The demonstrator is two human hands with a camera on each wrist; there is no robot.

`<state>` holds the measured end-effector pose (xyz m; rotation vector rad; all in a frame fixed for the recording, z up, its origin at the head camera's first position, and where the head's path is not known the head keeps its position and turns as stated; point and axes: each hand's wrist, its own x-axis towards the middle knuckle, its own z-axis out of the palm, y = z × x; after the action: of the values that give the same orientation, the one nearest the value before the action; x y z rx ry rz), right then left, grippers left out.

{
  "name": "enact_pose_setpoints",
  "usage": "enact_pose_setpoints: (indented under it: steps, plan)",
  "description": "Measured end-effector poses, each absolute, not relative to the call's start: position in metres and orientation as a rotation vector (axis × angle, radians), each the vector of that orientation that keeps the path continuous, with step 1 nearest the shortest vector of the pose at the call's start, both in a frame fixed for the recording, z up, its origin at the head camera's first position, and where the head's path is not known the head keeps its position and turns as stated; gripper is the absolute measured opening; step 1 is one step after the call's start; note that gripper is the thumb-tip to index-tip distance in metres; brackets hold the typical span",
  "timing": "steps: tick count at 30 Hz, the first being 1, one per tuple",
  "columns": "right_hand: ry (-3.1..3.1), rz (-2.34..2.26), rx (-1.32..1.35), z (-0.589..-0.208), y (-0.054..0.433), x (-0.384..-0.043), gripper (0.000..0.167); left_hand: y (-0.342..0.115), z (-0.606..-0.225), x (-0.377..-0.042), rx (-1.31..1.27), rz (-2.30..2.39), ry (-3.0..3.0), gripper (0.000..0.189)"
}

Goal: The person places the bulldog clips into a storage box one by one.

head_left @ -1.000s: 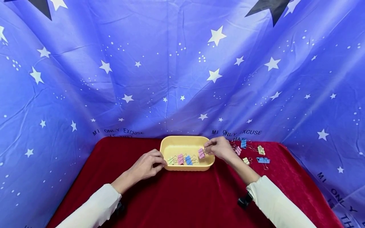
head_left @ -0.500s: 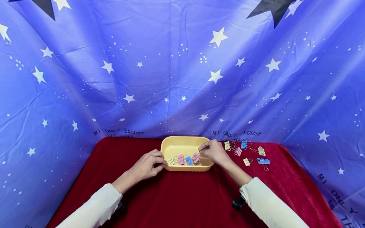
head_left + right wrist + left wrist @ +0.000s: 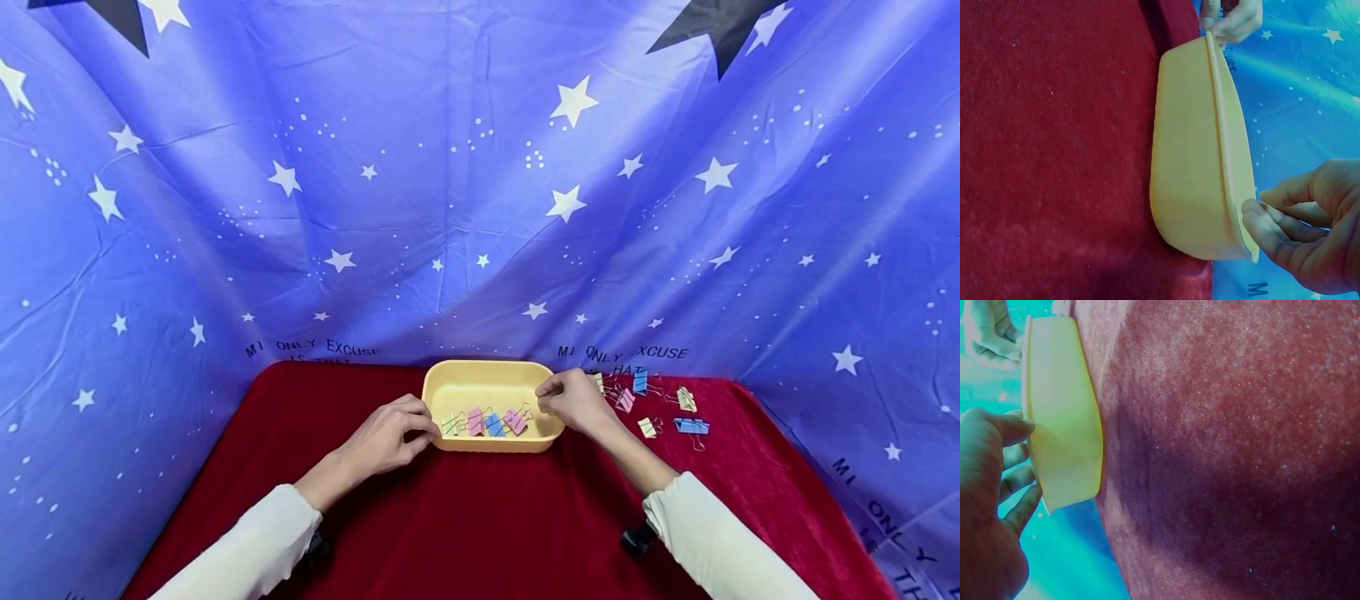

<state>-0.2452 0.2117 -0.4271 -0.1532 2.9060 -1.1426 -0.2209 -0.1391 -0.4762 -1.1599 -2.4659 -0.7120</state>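
Observation:
A yellow plastic tray (image 3: 487, 445) stands on the red cloth. My left hand (image 3: 382, 433) grips its left rim, thumb and fingertips (image 3: 1032, 427) right at the edge. Inside, along the near wall, lie a pale green binder clip (image 3: 451, 425), a pink binder clip (image 3: 476, 422), a blue binder clip (image 3: 494, 426) and another pink binder clip (image 3: 517, 421). My right hand (image 3: 576, 402) hovers over the tray's right end, fingers loosely bent with nothing between them. In the right wrist view its fingertips (image 3: 1251, 207) overlap the rim.
Several more binder clips lie right of the tray, among them a pink clip (image 3: 624, 400), a blue clip (image 3: 640, 382), a yellow clip (image 3: 686, 400) and a second blue clip (image 3: 691, 425). A blue star-printed curtain (image 3: 405, 217) hangs behind the red-covered table (image 3: 480, 517).
My right hand has lowered a pink binder clip into the tray beside the blue one, let go, and drawn back right toward the rim. My left hand has stayed on the left rim.

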Motion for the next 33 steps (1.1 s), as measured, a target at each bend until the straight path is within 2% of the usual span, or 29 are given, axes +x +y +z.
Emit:
enact_pose_setpoints:
  steps: [10, 33]
  plan:
    - [2.861, -1.225, -0.032, -0.419, 0.235, -0.246, 0.021, -0.139, -0.477, -0.221, -1.178, -0.708, -2.437, 0.011]
    - [2.905, -1.227, -0.014, -0.42, 0.299, -0.241, 0.021, -0.139, -0.478, -0.222, -1.173, -0.727, -2.42, 0.011]
